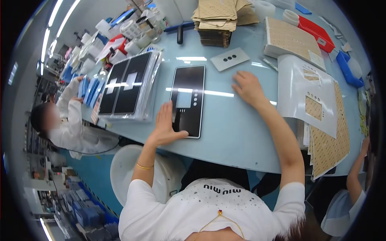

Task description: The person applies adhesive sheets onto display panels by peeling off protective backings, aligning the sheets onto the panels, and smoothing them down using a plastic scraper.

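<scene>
Near the front edge of the table (237, 132), I'd steady the black panel (189, 116) by its rim, left hand (163, 129) with thumb splayed, fingers gathered, right hand (250, 89) with fingers loosely parted beside the white card (221, 63).

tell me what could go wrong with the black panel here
The left hand overlaps the panel's lower corner, so it might smudge the glossy face. The panel lies near the table's front edge, so a careless push could send it off. The right hand, close to the plate, might knock it.
</scene>
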`<state>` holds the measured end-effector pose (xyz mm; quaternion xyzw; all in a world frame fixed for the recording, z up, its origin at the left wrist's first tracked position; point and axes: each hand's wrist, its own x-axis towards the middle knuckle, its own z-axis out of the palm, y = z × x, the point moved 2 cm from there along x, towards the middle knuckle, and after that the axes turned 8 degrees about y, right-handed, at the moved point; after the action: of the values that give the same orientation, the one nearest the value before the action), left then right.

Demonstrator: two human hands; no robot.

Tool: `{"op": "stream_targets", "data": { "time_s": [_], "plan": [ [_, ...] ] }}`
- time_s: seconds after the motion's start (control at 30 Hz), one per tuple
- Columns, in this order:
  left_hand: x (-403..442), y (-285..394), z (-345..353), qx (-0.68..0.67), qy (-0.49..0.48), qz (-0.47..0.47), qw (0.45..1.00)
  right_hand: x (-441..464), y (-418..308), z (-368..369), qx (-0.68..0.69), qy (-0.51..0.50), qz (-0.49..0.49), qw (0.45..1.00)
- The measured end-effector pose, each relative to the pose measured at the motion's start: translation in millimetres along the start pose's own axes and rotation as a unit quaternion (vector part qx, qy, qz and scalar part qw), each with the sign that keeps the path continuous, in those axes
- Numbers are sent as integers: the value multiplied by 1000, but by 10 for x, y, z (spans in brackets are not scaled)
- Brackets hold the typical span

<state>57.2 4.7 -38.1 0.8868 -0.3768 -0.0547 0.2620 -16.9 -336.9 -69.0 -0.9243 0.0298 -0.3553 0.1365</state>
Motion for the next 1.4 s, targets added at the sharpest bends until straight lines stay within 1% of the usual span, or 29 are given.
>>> {"op": "stream_targets", "data": {
  "time_s": [0.07, 0.2, 0.27, 0.33, 0.37, 0.43, 0.5, 0.57, 0.6, 0.63, 0.7, 0.77, 0.83, 0.87, 0.9, 0.93, 0.97, 1.03, 1.07, 1.1, 1.13, 1.17, 1.2, 1.23, 1.27, 1.3, 1.33, 1.37, 1.4],
  "plan": [
    [-202, 136, 100, 151, 10, 12, 988, 272, 23, 130, -55, -101, 48, 992],
    [-223, 115, 153, 193, 17, 53, 980, 591, 4, 503, -98, -98, 65, 988],
    [-236, 169, 173, 177, 17, 88, 980, 725, -185, 660, -34, -71, 40, 996],
    [-280, 316, 247, 144, 23, 135, 980, 829, -323, 696, -33, -103, 72, 991],
    [-282, 392, 295, 141, 22, 137, 980, 868, -352, 715, -31, -131, 101, 986],
    [-286, 533, 378, 110, 47, 122, 985, 895, -383, 694, -33, -89, 105, 990],
    [-254, 638, 407, 88, 55, 137, 985, 895, -309, 633, -54, -165, 135, 976],
    [-186, 725, 483, 76, 54, 142, 985, 793, -293, 390, -127, -176, 106, 970],
    [-161, 751, 486, 70, 50, 144, 986, 759, -264, 227, -102, -230, 102, 962],
    [-148, 779, 482, 57, 46, 161, 984, 682, -244, -34, -119, -228, 116, 959],
    [-128, 809, 463, 84, 38, 145, 985, 495, -360, -552, -150, -262, 75, 950],
    [-118, 875, 462, 55, 31, 149, 987, 211, -460, -1136, -202, -302, 38, 931],
    [-97, 995, 498, -14, 78, 215, 973, -196, -454, -1510, -301, -247, 2, 921],
    [-69, 1146, 486, -56, 81, 236, 967, -356, -388, -1607, -309, -253, 6, 917],
    [-16, 1263, 531, -68, 79, 238, 966, -521, -299, -1676, -381, -204, 4, 902],
    [56, 1386, 591, -142, 34, 249, 957, -644, -224, -1732, -450, -154, -2, 879],
    [117, 1514, 659, -214, -11, 259, 942, -730, -146, -1763, -458, -160, -2, 874],
    [149, 1776, 823, -257, -37, 274, 926, -803, -21, -1879, -394, -66, 51, 915],
    [156, 1871, 971, -396, -158, 176, 887, -776, -122, -1960, -400, -64, 49, 913],
    [156, 1968, 1086, -516, -271, 68, 810, -778, -304, -2050, -344, 2, 46, 938],
    [158, 2051, 1107, -587, -297, -8, 753, -789, -517, -2119, -283, 64, 44, 956],
    [185, 2068, 1058, -587, -294, -9, 754, -806, -718, -2137, -243, 47, 19, 969],
    [204, 2081, 981, -711, -333, -83, 614, -852, -901, -2115, -201, 30, -4, 979],
    [193, 2087, 888, -805, -355, -153, 449, -964, -1021, -2003, -179, 1, -49, 983],
    [163, 2057, 774, -780, -279, -151, 539, -1038, -1149, -1903, -154, -28, -93, 983],
    [115, 1964, 695, -743, -210, -140, 620, -1083, -1272, -1884, -146, -28, -95, 984],
    [43, 1834, 546, -746, -178, -124, 630, -1047, -1448, -1926, -83, -41, -103, 990],
    [-70, 1627, 418, -740, -85, -126, 655, -1008, -1566, -1956, -16, -55, -113, 992],
    [-202, 1340, 273, -708, 65, -94, 697, -1005, -1589, -1989, -21, -16, -121, 992]
  ]
}}
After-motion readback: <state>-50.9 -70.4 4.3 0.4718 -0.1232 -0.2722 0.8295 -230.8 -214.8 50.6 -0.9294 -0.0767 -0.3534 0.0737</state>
